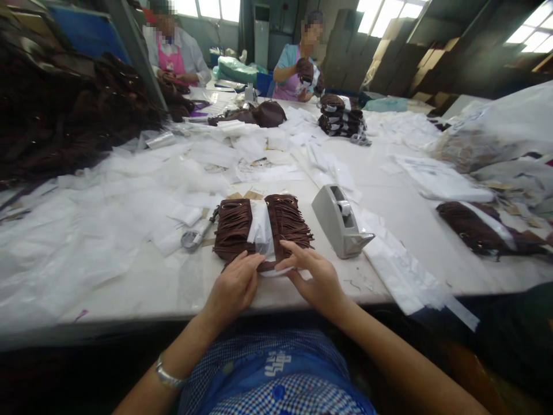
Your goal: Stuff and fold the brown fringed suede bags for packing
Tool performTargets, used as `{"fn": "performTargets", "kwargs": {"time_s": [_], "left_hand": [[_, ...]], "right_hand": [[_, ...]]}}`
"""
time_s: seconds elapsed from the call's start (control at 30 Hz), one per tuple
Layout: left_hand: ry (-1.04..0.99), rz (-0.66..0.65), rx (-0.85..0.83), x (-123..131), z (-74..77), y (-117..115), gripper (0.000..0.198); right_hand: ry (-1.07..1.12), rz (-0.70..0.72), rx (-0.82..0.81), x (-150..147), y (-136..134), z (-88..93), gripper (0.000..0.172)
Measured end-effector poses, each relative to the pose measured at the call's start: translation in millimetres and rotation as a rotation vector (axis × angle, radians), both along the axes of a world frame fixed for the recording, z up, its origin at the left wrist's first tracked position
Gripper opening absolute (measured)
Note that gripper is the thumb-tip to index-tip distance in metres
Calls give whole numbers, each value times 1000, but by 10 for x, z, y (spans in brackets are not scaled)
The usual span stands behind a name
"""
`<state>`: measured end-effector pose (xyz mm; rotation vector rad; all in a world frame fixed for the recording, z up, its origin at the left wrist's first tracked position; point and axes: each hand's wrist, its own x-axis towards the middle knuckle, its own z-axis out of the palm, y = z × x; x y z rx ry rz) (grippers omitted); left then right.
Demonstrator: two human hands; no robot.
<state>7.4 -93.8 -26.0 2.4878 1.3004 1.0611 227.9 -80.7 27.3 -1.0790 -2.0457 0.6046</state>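
Observation:
A dark brown fringed bag [233,230] lies flat before me, with a white paper strip [260,222] wrapped around its middle. My left hand [235,282] grips the bag's near edge, its fingertips close to the strip. On the other side of the strip, my right hand [317,279] has its thumb at the near edge and its fingers bent over the brown strap there; the forefinger reaches up onto the fringe. Part of the near edge is hidden under my fingers. A grey tape dispenser [337,222] stands just right of the bag.
Loose white wrapping sheets [108,230] cover the table's left side. Another wrapped brown bag [475,227] lies at right, and a stack of brown bags [341,118] stands farther back. Dark bags [64,109] are heaped at left. Two people work across the table, one holding a brown bag [307,72].

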Motion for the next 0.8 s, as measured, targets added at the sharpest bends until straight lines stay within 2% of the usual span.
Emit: {"fn": "performTargets", "kwargs": {"time_s": [0.13,0.23,0.4,0.6,0.7,0.8], "left_hand": [[-47,88,-36,4,13,-32,45],[-98,106,-53,9,8,-49,48],[-258,162,-105,39,-18,-42,53],[-7,210,69,84,28,20,41],[12,228,85,91,38,26,39],[-15,241,55,91,25,19,41]], "right_hand": [[126,-67,-112,-154,272,79,48],[156,-64,-224,-242,432,46,46],[54,-76,-211,-304,578,-80,45],[32,-71,-226,-337,612,-78,45],[145,-6,-242,-329,620,-33,44],[144,-6,-221,-312,659,19,43]]}}
